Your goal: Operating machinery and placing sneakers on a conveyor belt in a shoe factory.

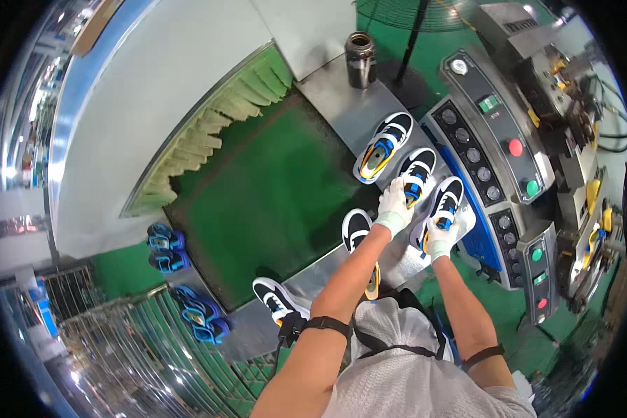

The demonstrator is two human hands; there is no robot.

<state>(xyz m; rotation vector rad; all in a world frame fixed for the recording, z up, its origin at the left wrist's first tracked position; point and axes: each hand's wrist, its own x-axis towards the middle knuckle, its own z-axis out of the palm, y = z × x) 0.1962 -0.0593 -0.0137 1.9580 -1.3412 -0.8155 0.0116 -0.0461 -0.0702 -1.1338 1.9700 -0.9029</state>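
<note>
Near the machine-side edge of the metal table, a black-and-white shoe, with the left hand, gloved in white, grasping its rear around the opening. Just to the right, a matching shoe, with the right hand, also gloved, closed around its heel end. Inside both, glimpses of blue lining; beneath the right one, something white, perhaps cloth. Contact of either sole with the surface below, impossible to tell.

On the far end of the table, a tall dark bottle, upright and open at the mouth, its contents too dark to tell. Between bottle and left hand, another shoe with its opening up: blue lining, greyish insole, yellow trim, heel at the edge of the green surface.

Partly hidden under the left forearm, one more shoe; farther left, another, toe at the same inner edge. Beyond, several blue shoes in a line.

Widest room to the left, across the green surface up to the green strip curtain. To the right, only a narrow gap before the machine's control panel.
</note>
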